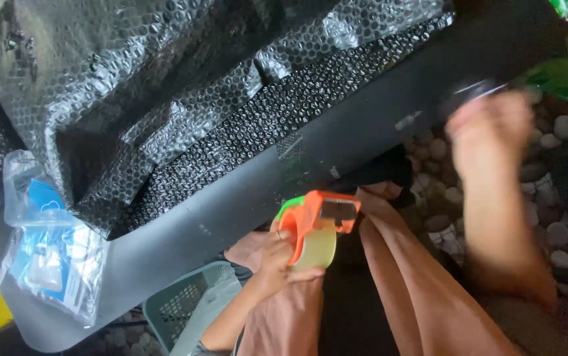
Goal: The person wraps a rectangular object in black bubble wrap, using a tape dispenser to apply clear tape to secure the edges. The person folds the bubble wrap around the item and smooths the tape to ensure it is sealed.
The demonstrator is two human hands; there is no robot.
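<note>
Left grip (pixel 277 254) around orange tape dispenser (pixel 317 227)

The tape dispenser (pixel 317 221) is showing bright orange with a green edge, and its tape roll (pixel 315 249) is looking pale yellowish and see-through. The bubble wrap (pixel 165 86) is gleaming black, dotted all over with small round bubbles. The table (pixel 244 198) is appearing dark grey. The plastic bag (pixel 53 257) is showing clear over blue and white contents. The basket (pixel 188 303) is looking pale green with a mesh pattern.
</note>
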